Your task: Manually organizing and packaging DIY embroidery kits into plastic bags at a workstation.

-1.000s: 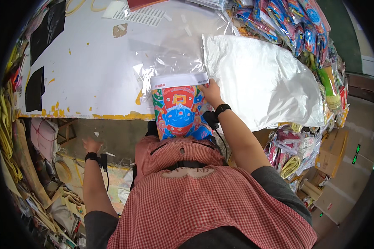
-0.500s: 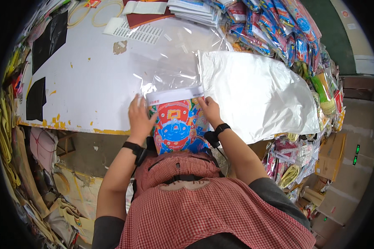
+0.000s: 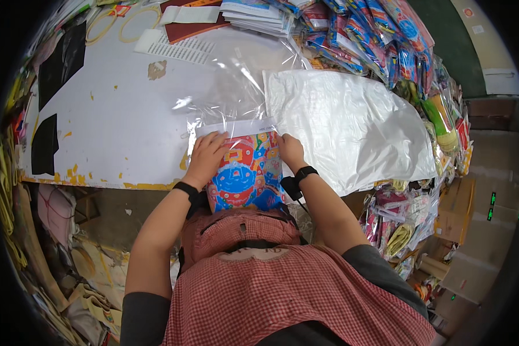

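Note:
A brightly printed red and blue packet (image 3: pixel 241 173) with a white band along its top hangs over the table's near edge, against my apron. A clear plastic bag (image 3: pixel 228 102) covers it, and its loose, shiny upper part spreads over the table beyond the band. My left hand (image 3: pixel 207 157) lies on the packet's left side, fingers stretched out over the plastic just below the band. At the upper right corner, my right hand (image 3: pixel 292 151) has its fingers closed round the packet's edge; some fingertips are hidden.
A white plastic sack (image 3: pixel 352 130) lies flat to the right, beside the packet. Piled bagged goods (image 3: pixel 369 34) fill the far right. Stacked papers (image 3: pixel 256 17), a label sheet (image 3: pixel 173 47) and yellowish rings (image 3: pixel 101 27) lie at the back of the white table (image 3: pixel 115 127).
My left hand has moved from beside the packet's left edge onto its front. The right hand stays at the right edge. The whole view has shifted slightly.

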A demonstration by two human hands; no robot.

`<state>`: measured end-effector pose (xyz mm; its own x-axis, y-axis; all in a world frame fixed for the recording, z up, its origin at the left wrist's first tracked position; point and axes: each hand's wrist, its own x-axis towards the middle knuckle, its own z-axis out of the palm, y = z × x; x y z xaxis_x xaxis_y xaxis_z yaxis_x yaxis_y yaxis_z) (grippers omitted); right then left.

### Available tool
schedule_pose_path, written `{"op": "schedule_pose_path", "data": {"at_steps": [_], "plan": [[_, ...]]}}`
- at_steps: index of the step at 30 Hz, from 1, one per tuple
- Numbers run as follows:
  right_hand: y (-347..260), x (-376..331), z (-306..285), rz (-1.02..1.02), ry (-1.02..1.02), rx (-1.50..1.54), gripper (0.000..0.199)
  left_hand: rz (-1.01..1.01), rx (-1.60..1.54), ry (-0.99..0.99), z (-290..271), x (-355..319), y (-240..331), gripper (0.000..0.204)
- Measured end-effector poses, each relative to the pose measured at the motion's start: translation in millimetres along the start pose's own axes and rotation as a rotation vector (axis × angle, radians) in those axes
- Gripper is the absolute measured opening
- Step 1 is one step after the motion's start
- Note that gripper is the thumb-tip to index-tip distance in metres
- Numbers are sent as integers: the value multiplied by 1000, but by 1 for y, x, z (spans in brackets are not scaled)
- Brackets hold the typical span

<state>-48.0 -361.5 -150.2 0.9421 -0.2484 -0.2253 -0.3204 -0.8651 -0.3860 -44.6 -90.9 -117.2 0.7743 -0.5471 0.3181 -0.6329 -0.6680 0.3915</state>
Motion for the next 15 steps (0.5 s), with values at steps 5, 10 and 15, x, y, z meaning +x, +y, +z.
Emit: {"op": "schedule_pose_path", "data": {"at_steps": [5, 10, 15], "plan": [[16, -16, 0, -147, -148, -134, 26, -694, 161, 404, 31, -32, -33, 12], [24, -22, 13, -222, -230, -149, 27, -715, -269, 35, 37, -47, -78, 17], [43, -43, 2, -276, -373, -176, 23, -721, -178, -473, 28, -66, -60, 21]]}}
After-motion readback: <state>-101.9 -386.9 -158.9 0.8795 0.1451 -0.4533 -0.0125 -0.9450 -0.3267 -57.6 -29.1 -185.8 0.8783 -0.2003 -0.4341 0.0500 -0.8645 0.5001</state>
